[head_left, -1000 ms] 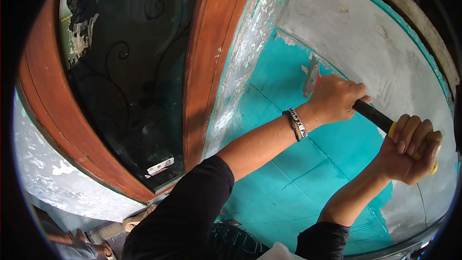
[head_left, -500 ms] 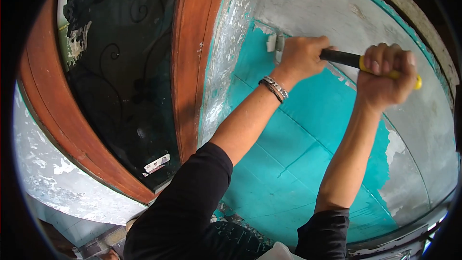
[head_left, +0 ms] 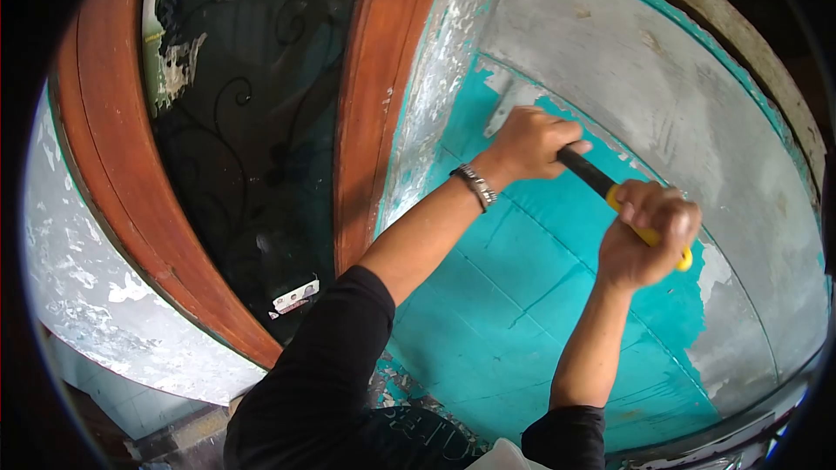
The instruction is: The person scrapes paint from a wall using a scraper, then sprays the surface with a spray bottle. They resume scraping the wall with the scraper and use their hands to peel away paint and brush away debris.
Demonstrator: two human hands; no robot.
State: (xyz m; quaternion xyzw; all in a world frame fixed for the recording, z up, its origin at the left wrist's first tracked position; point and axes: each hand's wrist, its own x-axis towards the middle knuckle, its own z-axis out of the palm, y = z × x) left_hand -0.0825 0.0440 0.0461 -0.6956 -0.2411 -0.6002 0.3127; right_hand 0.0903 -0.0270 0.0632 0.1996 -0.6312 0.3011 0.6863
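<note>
- The person stands close against a wall (head_left: 540, 296) coated in turquoise paint, with both arms stretched up and forward in black sleeves.
- Both hands are wrapped around one long scraper (head_left: 582, 172), which has a black shaft and a yellow grip at its back end.
- The left hand (head_left: 528, 144) is closed tight round the front of the shaft, just behind the blade, knuckles toward the wall.
- A metal bracelet (head_left: 475, 186) sits on that left wrist.
- The right hand (head_left: 644, 239) is curled fully shut round the yellow grip, lower and further right than the left, with only a bit of yellow showing past the fingers.
- The scraper's flat metal blade (head_left: 499, 117) pokes out above the left hand and lies against the wall, right at the ragged edge where the turquoise gives way to bare grey.
- The tool slopes down from the blade at upper left to the yellow end at lower right.
- Above and to the right of the hands, a wide grey plaster area (head_left: 688, 113) is already stripped, with a thin turquoise line along its top.
- A smaller bare patch (head_left: 740, 331) shows low on the right.
- To the left of the wall runs a flaking whitish strip (head_left: 431, 87), then a reddish-brown wooden frame (head_left: 374, 122).
- The frame holds dark glass (head_left: 252, 139) with curled ironwork behind it.
- A small pale label (head_left: 294, 296) sits at the glass's lower corner.
</note>
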